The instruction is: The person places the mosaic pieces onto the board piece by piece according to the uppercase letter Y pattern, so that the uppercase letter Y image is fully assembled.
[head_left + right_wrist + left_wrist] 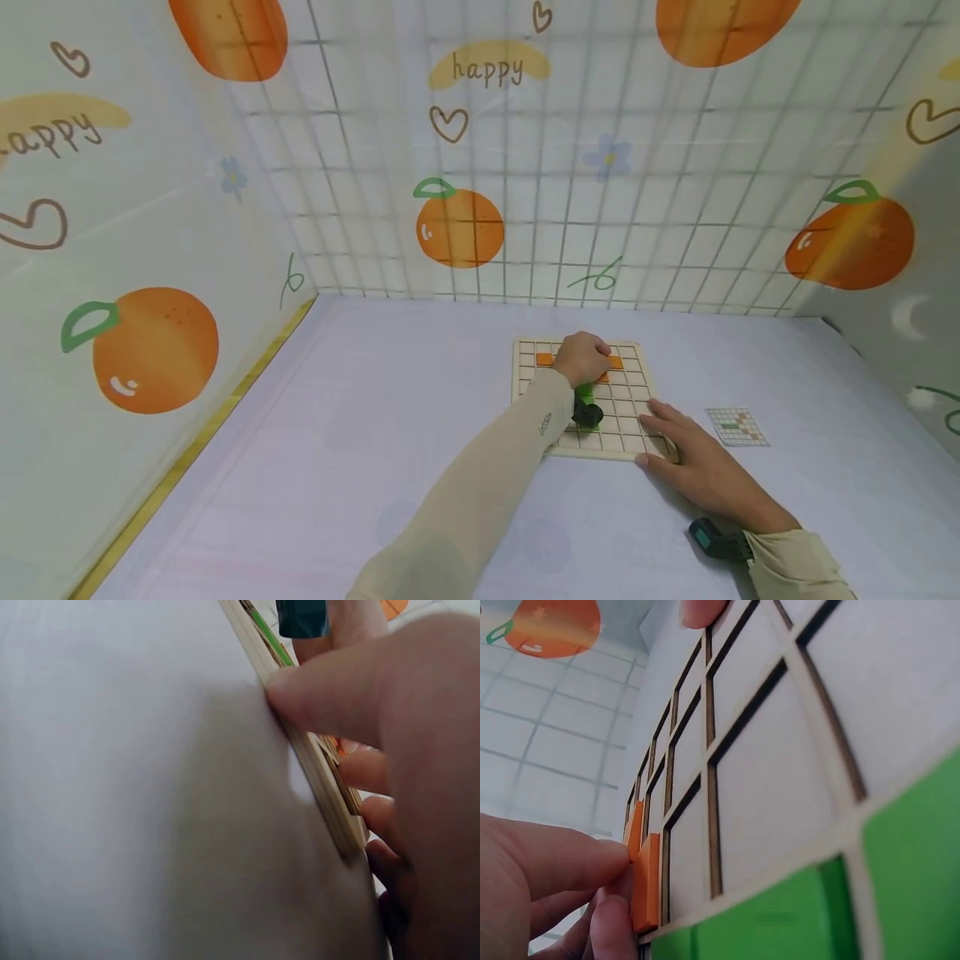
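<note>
A pale wooden grid board [624, 410] lies on the table, with orange tiles [543, 359] along its far rows and green tiles [300, 358] nearer the front. My left hand [581, 360] reaches over the board's far part and pinches an orange tile [646, 889] at the grid, seen close up in the left wrist view. Over the board's near right corner lies my right hand [697, 467], fingers extended along the right side. Its thumb [322, 697] touches the front edge in the right wrist view. The left hand and forearm cover part of the tiles.
A small printed card [737, 427] with a coloured grid pattern lies right of the board. The white table [390, 392] ends at a curtain [360, 217] printed with oranges behind and at the sides. Each wrist wears a dark camera.
</note>
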Demonstrator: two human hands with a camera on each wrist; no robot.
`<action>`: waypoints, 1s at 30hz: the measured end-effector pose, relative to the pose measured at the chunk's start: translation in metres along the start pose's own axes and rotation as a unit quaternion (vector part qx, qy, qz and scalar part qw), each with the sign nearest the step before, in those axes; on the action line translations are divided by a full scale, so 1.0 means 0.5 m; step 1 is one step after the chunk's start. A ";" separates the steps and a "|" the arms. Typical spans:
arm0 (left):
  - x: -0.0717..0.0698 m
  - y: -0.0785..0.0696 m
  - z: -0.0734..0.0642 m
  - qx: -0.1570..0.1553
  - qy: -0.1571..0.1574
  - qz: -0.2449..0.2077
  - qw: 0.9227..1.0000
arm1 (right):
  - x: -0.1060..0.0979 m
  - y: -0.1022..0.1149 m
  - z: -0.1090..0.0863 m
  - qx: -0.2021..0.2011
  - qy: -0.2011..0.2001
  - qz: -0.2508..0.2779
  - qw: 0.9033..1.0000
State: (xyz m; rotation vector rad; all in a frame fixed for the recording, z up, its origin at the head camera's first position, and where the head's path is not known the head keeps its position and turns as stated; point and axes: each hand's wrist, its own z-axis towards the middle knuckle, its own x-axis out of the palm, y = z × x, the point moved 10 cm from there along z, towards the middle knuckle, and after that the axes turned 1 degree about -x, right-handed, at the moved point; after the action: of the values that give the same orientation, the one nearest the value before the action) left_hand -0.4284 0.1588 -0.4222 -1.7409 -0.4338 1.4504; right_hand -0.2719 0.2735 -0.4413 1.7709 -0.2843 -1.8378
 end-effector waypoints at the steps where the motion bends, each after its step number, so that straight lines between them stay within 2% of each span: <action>1: 0.000 0.001 0.000 -0.003 -0.001 0.004 1.000 | 0.001 0.000 0.000 0.001 0.000 0.001 1.000; 6: 0.000 0.003 -0.001 -0.011 -0.001 0.002 1.000 | 0.002 0.000 0.001 0.003 0.003 0.001 1.000; 19: 0.005 0.000 0.003 -0.009 0.008 0.000 1.000 | 0.002 -0.003 0.001 0.008 0.001 0.003 1.000; 25: 0.001 -0.001 0.003 0.007 0.001 0.001 1.000 | 0.001 -0.001 0.002 0.009 0.001 0.000 1.000; 30: 0.003 0.003 0.012 0.020 0.002 -0.023 1.000 | -0.002 0.002 0.001 0.003 -0.001 0.000 1.000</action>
State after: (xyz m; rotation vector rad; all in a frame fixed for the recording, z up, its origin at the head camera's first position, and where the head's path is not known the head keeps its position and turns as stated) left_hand -0.4338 0.1612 -0.4243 -1.6915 -0.4384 1.4133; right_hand -0.2720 0.2733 -0.4398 1.7731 -0.2923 -1.8410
